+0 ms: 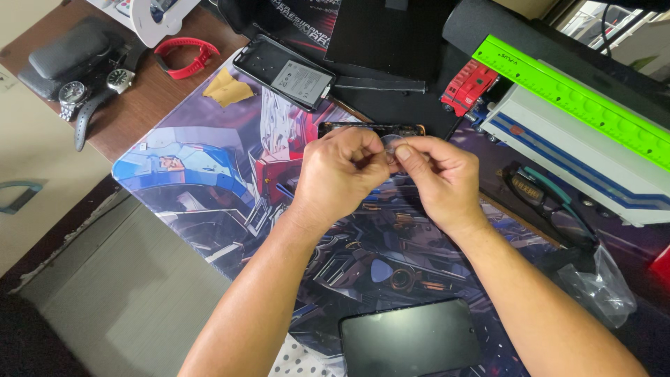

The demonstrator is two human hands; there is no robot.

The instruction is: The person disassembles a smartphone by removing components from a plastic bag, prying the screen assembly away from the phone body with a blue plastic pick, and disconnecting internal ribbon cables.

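Head view: both hands meet above a printed desk mat.
Left hand: fingers curled, pinching a small clear round disc.
Right hand: thumb and forefinger closed on the same disc.
Disc: held between the 2 hands, just over a phone frame.
Nearby: dark phone near the mat's front edge; opened phone back behind; green ruler at right.

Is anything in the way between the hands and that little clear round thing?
No. The left hand and right hand already pinch the small clear round piece between their fingertips, above the printed mat. Nothing visible sits between them and it.
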